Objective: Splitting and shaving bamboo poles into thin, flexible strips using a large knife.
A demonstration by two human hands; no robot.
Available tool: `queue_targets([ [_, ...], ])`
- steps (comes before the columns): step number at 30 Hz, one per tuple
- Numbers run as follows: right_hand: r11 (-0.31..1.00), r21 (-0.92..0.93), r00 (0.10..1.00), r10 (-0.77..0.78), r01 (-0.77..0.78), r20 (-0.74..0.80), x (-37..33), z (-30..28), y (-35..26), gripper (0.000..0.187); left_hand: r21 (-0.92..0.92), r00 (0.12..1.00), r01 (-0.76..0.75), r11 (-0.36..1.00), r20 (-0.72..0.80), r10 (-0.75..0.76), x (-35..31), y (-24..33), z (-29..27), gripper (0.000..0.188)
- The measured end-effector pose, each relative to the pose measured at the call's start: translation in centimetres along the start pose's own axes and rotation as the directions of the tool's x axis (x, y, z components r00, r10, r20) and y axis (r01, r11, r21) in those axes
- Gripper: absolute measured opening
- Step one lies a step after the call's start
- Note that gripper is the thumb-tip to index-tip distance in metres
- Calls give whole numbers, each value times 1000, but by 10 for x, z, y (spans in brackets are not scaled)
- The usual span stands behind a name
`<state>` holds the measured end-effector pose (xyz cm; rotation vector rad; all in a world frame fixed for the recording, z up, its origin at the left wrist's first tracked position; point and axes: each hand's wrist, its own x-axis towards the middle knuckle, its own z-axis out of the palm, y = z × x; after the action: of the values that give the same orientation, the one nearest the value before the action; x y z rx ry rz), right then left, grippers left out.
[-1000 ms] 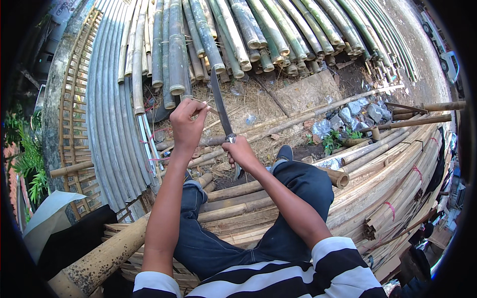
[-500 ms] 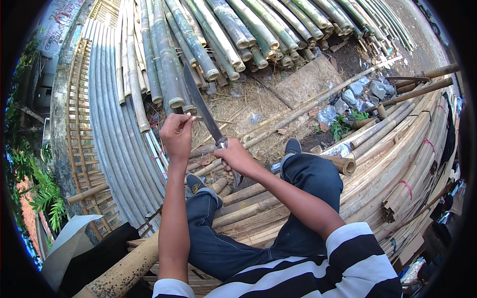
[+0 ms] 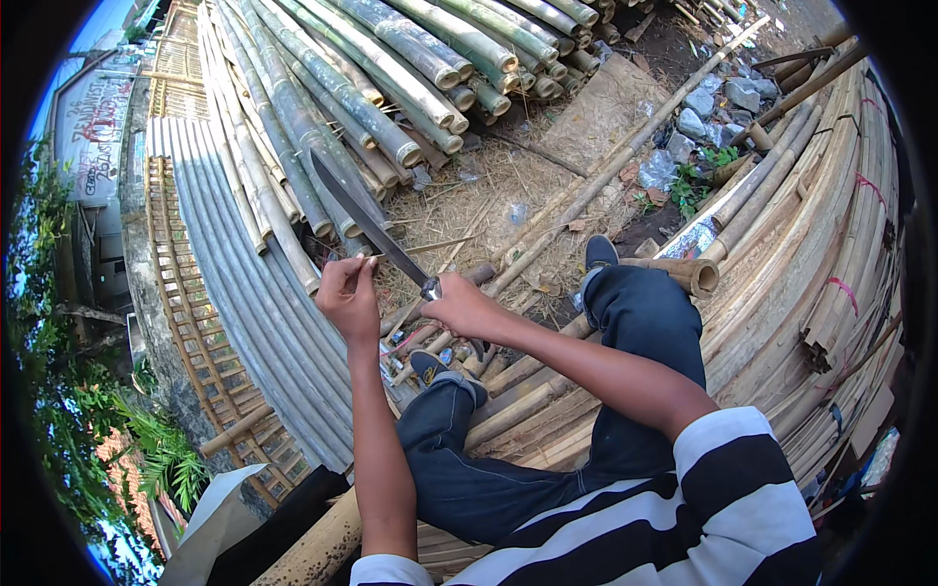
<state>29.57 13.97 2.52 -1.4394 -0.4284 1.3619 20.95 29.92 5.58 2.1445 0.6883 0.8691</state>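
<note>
My left hand (image 3: 349,295) is closed in a pinch on a thin bamboo strip (image 3: 445,244), which sticks out to the right of the fingertips. In my right hand (image 3: 463,307) is the handle of a long machete (image 3: 354,209). Its dark, curved blade slants up and to the left, crossing the strip close to my left fingertips. Whether blade and strip touch, I cannot tell. Both hands are held out in front of my knees, above the straw-covered ground.
Thick green bamboo poles (image 3: 376,151) lie stacked ahead. Corrugated sheeting (image 3: 244,283) and a bamboo lattice (image 3: 200,322) run along the left. Split bamboo lengths (image 3: 782,313) are bundled on the right. Grey rocks (image 3: 692,122) lie beyond a long pole (image 3: 625,176).
The view has turned, so the surroundings appear rotated. The machete blade leans further left than before. My grip on the strip and on the machete is unchanged.
</note>
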Motion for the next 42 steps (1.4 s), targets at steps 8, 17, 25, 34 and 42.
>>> queue_targets([
  [8, 979, -11, 972, 201, -204, -117, 13, -2, 37, 25, -29, 995, 90, 996, -51, -91, -5, -2, 2, 11],
  [17, 982, -2, 977, 188, -190, -101, 21, -13, 42, 28, -33, 985, 140, 990, -95, -143, -4, -11, 5, 11],
  [25, 992, -74, 995, 97, -98, -16, 9, 2, 8, 29, 9, 972, 196, 981, -136, -193, 1, -11, -7, 10],
  [34, 982, 27, 978, 191, -189, -85, 22, -18, 40, 26, -81, 989, 144, 986, -23, -146, 1, -10, -3, 10],
  [42, 970, -241, 998, 11, -24, -55, 0, -8, -4, 28, -12, 972, 204, 979, -119, -204, 4, -13, -6, 9],
])
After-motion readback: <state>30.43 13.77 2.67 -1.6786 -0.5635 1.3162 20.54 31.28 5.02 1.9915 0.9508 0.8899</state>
